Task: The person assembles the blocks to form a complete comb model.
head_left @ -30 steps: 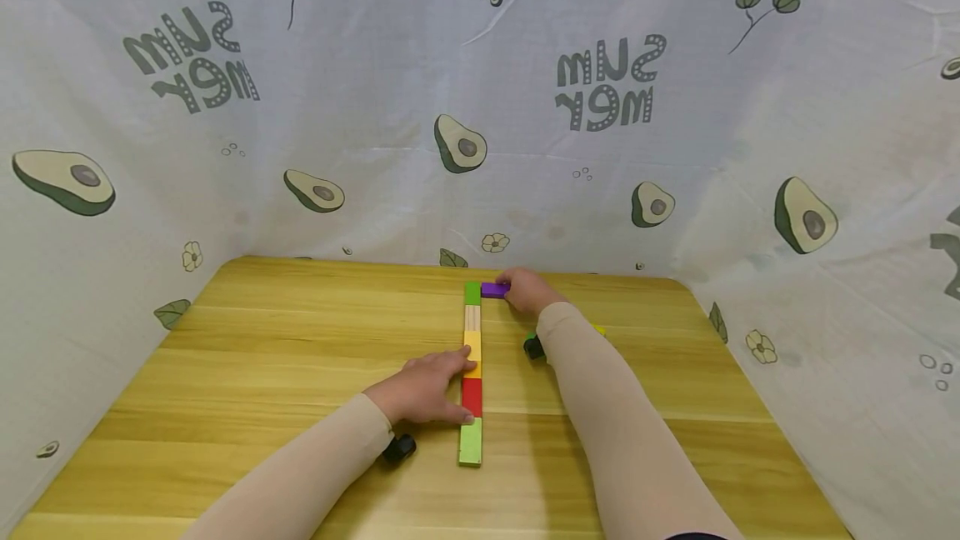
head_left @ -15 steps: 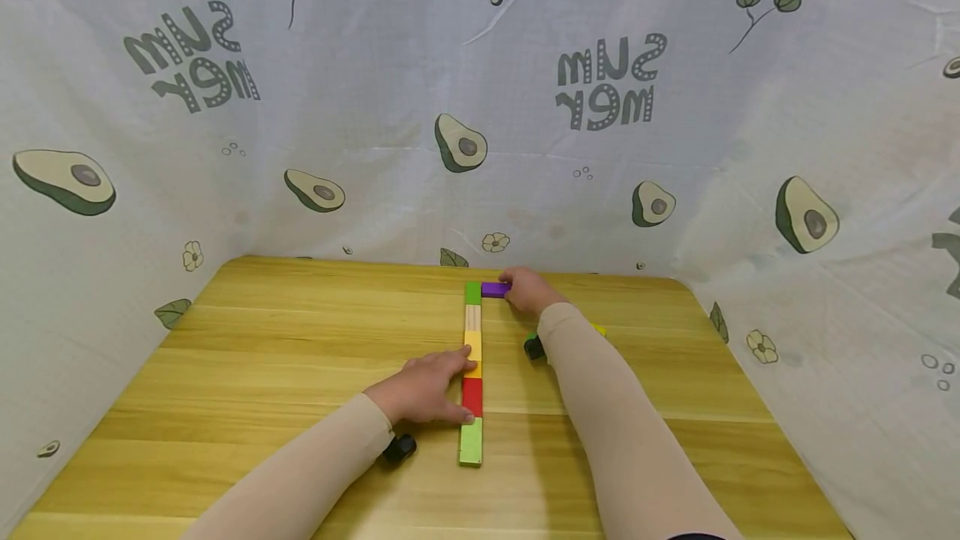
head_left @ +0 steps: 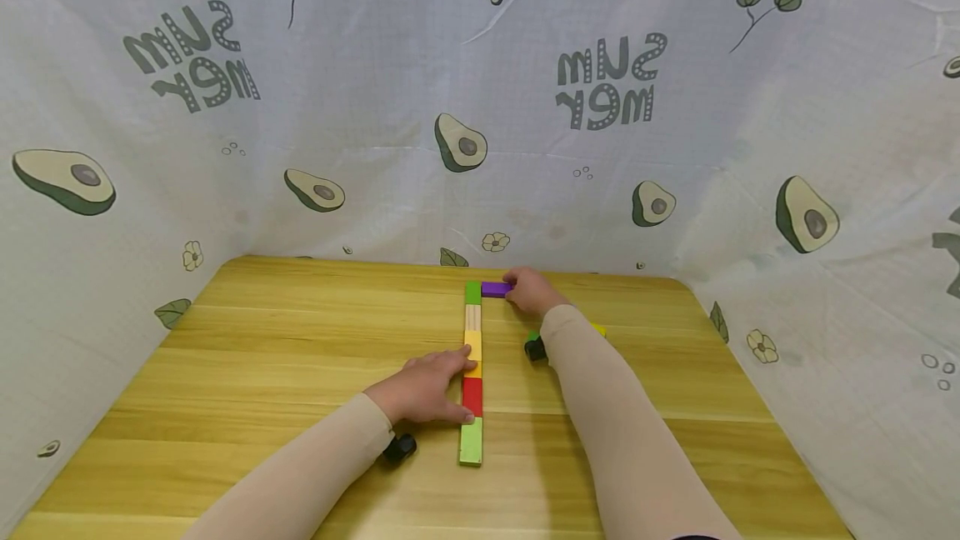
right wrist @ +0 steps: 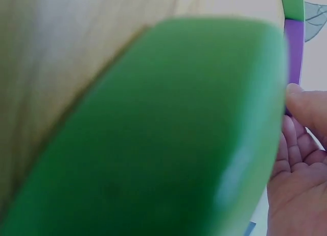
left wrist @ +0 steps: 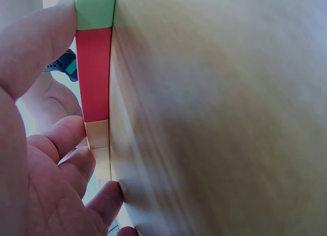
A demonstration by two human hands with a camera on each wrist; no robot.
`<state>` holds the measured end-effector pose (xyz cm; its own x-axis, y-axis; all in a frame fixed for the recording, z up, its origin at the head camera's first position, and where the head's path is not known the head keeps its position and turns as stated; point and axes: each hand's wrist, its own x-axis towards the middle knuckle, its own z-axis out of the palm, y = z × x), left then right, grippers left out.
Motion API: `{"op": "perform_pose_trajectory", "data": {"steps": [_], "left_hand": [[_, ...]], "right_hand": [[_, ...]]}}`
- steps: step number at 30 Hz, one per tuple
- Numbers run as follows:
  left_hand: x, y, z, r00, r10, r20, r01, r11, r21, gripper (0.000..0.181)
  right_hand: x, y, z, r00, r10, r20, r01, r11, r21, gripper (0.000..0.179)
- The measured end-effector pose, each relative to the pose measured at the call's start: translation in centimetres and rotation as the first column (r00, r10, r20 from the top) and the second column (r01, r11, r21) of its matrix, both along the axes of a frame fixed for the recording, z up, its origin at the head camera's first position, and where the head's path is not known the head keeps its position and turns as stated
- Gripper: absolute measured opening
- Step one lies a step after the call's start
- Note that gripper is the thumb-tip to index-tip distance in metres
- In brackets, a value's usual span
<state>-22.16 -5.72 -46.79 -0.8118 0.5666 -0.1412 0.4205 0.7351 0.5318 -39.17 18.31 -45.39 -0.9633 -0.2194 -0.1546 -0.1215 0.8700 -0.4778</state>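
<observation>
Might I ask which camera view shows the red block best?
The left wrist view: the red block appears large and close there. The head view shows it smaller, end to end with the light green block; the right wrist view lacks it.

Head view: the purple block (head_left: 495, 290), right end hidden by the right grip (head_left: 534, 293)! Right wrist view — a green piece (right wrist: 168, 128), all blur, cut off below!

Mirror-reversed lettering "summer" (head_left: 602, 107), twice on the white cloth (head_left: 375, 90)
</observation>
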Motion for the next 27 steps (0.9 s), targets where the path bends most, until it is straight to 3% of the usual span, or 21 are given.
{"op": "perform_pose_trajectory", "data": {"steps": [7,27], "left_hand": [[0.01,0.00,0.03,1.000,-0.003,0.003,0.003,1.000,0.004,0.081],[-0.05,0.02,-0.03,1.000,-0.003,0.002,0.003,1.000,0.007,0.082]], "right_hand": [[-0.17,0.46,-0.48,1.000,-0.020,0.002,0.020,0.998,-0.053,0.041],[-0.30,0.54,-0.71,1.000,-0.009,-0.005,0.009,0.999,-0.037,0.038]]}}
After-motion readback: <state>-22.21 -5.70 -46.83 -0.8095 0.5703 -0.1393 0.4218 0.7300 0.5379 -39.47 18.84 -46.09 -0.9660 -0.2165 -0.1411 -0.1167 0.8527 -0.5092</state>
